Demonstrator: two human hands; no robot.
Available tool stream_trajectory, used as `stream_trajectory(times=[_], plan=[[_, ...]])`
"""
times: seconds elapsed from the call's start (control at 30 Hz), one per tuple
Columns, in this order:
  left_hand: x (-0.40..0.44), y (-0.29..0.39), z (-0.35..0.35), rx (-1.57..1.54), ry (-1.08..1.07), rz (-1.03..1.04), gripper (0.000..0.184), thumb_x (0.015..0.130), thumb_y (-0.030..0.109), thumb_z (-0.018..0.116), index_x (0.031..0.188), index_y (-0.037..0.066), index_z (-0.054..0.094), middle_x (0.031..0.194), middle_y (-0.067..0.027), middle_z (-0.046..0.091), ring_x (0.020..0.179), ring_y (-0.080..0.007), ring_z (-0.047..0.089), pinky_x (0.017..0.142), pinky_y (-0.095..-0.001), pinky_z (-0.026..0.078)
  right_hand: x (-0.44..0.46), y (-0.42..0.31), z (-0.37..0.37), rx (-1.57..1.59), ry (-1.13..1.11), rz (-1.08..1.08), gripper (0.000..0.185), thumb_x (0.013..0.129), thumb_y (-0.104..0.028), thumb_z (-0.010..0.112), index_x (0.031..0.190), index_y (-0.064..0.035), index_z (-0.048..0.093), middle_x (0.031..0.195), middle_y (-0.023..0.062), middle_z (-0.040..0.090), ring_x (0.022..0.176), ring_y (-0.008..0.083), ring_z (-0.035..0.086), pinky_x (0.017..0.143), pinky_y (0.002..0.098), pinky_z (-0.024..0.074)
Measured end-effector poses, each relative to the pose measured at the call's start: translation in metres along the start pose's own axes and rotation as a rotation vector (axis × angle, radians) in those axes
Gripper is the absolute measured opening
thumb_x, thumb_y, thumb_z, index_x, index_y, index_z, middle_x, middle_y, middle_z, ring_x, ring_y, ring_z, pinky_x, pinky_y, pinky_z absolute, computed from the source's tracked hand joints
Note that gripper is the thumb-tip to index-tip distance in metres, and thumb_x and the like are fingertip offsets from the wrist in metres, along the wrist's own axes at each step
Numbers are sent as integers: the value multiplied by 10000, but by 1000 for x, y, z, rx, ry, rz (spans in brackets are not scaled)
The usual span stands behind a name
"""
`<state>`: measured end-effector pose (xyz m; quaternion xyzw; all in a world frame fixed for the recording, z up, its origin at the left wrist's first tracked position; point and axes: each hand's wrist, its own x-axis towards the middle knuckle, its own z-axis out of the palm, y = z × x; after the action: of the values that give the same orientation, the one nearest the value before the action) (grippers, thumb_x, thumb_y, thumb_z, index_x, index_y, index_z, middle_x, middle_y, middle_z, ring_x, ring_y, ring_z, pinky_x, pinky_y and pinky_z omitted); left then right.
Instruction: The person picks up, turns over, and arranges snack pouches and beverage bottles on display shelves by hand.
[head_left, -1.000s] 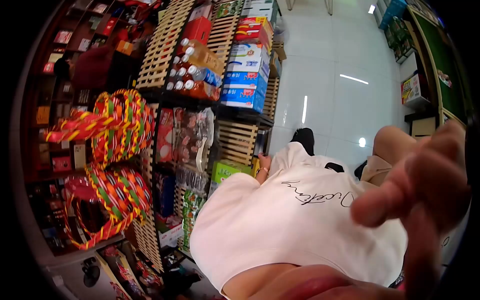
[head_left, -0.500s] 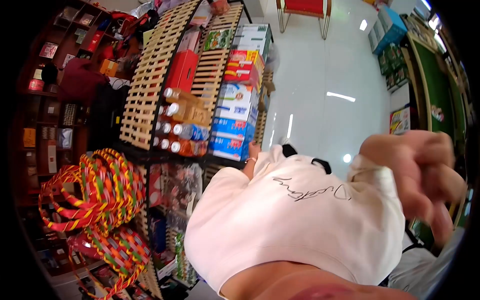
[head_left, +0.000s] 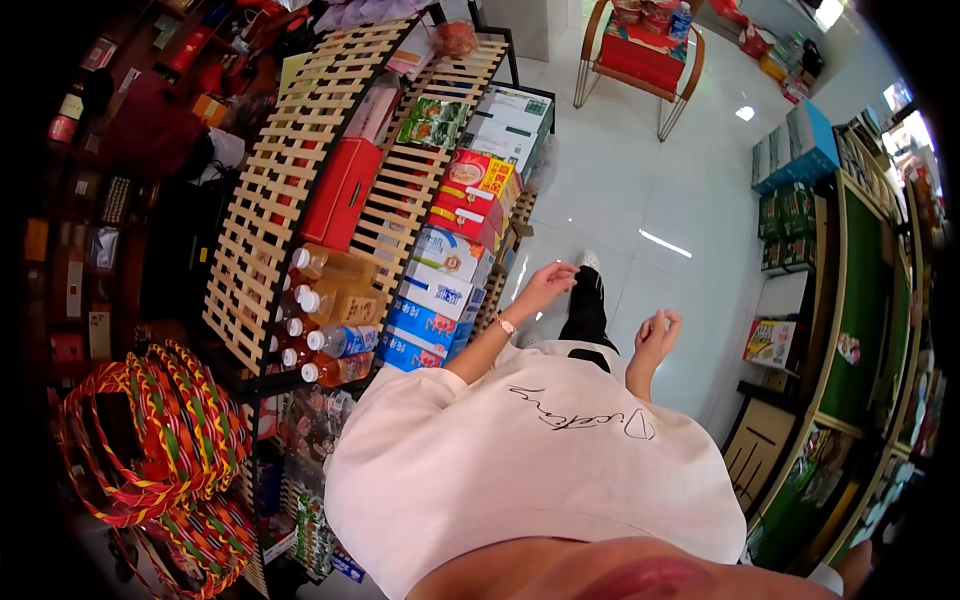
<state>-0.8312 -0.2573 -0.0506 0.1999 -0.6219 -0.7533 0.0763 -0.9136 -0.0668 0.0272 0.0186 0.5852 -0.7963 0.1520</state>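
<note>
Apparently walking: left hand (head_left: pixel 550 285) half-open, empty, right of blue-and-white cardboard cartons (head_left: pixel 422 322); right hand (head_left: pixel 657 334) loosely curled, contents unclear; grasping would require uncurling.

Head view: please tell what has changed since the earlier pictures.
The bare right hand, earlier raised high, has lowered in front of the white cloth shirt. The bare left hand has moved forward, away from the blue cardboard boxes. No grasp or release is visible. The clear plastic bottles stayed on the slatted wooden shelf.

Open floor (head_left: pixel 690 295) between cartons (head_left: pixel 437 293) at left and shelving (head_left: pixel 865 310) at right, red chair (head_left: pixel 645 60) beyond.
</note>
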Motion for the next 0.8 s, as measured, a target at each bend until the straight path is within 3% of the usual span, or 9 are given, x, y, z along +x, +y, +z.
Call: stream_trajectory(times=[0.1, 0.17, 0.27, 0.43, 0.63, 0.8], plan=[[38, -3, -4, -60, 11, -21, 261, 799, 81, 512, 1059, 56, 520, 847, 9, 549, 779, -60, 507, 677, -190, 407, 76, -3, 39, -135, -184, 67, 79, 867, -168, 457, 910, -107, 431, 564, -35, 377, 480, 20, 313, 399, 158, 210], [61, 2, -12, -65, 48, -32, 278, 782, 48, 510, 1059, 55, 520, 841, 10, 546, 779, -59, 506, 676, -183, 404, 125, -22, 76, -228, -445, -13, 92, 864, -158, 461, 916, -83, 455, 576, -26, 413, 479, 27, 330, 407, 165, 235], [111, 16, -34, -39, 161, -27, 280, 763, 14, 492, 1039, 46, 526, 808, 0, 539, 751, -54, 500, 653, -176, 402, 200, -45, 126, -274, -657, -82, 93, 856, -142, 471, 910, -65, 466, 582, -22, 424, 486, 33, 350, 417, 174, 265], [199, 31, -62, -24, 315, -1, 253, 766, 10, 483, 1014, 28, 529, 777, 1, 531, 709, -49, 490, 623, -169, 391, 292, -58, 162, -215, -696, -100, 36, 831, -80, 463, 859, -58, 466, 586, -13, 433, 502, 38, 369, 430, 177, 285], [235, 40, -66, -43, 432, 23, 254, 762, 3, 479, 1012, 17, 525, 774, -5, 531, 696, -50, 487, 617, -162, 384, 350, -41, 167, -257, -745, 70, 49, 783, -35, 435, 811, -67, 460, 594, -4, 447, 503, 46, 375, 430, 177, 285], [242, 6, -97, -245, 679, -291, 240, 774, 83, 484, 1000, 78, 565, 808, 8, 549, 683, -53, 502, 567, -176, 399, 369, -13, 196, -327, -884, 227, 76, 753, -33, 408, 787, -69, 466, 597, 3, 480, 508, 43, 392, 428, 175, 281]])
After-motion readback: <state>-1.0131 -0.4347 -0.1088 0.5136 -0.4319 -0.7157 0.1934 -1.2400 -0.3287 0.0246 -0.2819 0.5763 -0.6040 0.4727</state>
